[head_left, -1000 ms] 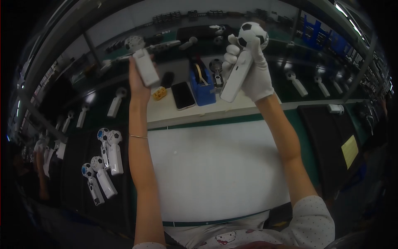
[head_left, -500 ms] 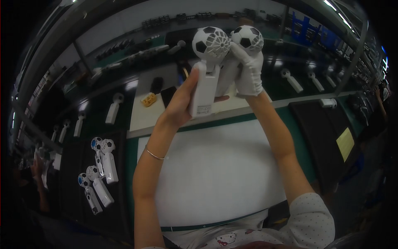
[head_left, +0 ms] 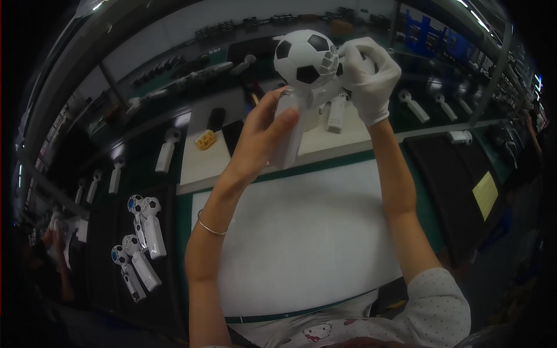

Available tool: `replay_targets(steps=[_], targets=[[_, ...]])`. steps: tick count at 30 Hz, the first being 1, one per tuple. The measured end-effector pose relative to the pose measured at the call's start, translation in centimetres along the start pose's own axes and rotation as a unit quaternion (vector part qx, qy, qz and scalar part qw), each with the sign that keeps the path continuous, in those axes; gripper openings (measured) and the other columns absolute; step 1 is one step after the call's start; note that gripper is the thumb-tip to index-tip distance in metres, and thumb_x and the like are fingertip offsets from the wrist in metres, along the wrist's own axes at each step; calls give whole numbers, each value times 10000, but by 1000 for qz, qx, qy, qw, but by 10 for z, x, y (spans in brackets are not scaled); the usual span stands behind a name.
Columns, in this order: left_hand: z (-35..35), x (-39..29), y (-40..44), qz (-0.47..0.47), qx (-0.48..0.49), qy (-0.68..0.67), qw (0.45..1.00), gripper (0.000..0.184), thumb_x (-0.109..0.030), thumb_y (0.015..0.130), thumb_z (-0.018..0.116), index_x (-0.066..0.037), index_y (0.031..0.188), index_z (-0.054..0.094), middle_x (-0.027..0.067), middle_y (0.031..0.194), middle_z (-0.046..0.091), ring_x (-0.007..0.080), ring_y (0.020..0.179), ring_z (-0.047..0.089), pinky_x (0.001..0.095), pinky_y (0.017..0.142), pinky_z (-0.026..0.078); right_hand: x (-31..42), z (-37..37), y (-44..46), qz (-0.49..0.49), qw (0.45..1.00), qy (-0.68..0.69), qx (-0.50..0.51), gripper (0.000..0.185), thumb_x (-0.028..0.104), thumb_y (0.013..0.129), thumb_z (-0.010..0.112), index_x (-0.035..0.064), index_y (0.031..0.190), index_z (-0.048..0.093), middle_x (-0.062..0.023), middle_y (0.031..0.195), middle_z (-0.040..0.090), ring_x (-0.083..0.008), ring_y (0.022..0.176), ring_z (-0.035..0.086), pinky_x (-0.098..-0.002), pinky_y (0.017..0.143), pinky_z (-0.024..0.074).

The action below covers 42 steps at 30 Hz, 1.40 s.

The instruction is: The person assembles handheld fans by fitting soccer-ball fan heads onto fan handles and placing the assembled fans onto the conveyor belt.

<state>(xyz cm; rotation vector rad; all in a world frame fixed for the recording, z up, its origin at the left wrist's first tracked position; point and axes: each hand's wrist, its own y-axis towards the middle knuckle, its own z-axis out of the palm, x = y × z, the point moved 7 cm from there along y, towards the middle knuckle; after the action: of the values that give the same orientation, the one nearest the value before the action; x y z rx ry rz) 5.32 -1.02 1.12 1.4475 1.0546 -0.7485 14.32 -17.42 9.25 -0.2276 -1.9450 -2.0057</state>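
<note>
My left hand [head_left: 264, 130], bare with a bangle at the wrist, wraps round the white handle of a handheld fan [head_left: 306, 57]. Its round head has a black-and-white football pattern, with grille slots on the right side. Close beside that head, my right hand [head_left: 371, 72], in a white glove, has its fingers curled over a second football-patterned fan head [head_left: 341, 71], mostly hidden by the glove. Below the glove shows a white fan handle [head_left: 335, 116]; whether it belongs to the second head I cannot tell.
A white mat [head_left: 301, 232] covers the bench before me. Several fans and opened fan parts [head_left: 142, 249] lie on the dark left pad [head_left: 104, 278]. A yellow piece [head_left: 205, 140] sits on the pale shelf. Fans stand along the line behind. Yellow paper [head_left: 485, 196] lies right.
My left hand has turned the fan, so more patterned shell and less grille shows. My right hand has risen and moved right, its fingers now curling over the second head.
</note>
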Motion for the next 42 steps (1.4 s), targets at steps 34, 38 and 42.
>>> replay_targets(steps=[34,38,42], targets=[[-2,-9,12,24,30,-221,974,699,-633,901,330,-21,1219,440,174,1032,623,169,768,644,292,659,563,-24,30,-1,215,679,678,184,902,746,749,462,-8,1242,417,-112,971,586,-128,787,618,-236,673,573],[-3,-13,12,28,4,-183,983,684,-622,907,336,-16,1208,439,170,998,623,162,765,638,277,641,558,-21,13,-1,178,924,291,176,781,700,752,527,14,1125,509,-115,838,639,-182,714,672,-299,650,594],[-11,-14,11,23,-24,-196,980,679,-618,906,351,-14,1205,439,167,983,621,162,781,634,276,648,557,-4,17,-1,195,930,272,154,678,597,776,593,11,1108,510,-140,880,662,-206,761,683,-320,673,595]])
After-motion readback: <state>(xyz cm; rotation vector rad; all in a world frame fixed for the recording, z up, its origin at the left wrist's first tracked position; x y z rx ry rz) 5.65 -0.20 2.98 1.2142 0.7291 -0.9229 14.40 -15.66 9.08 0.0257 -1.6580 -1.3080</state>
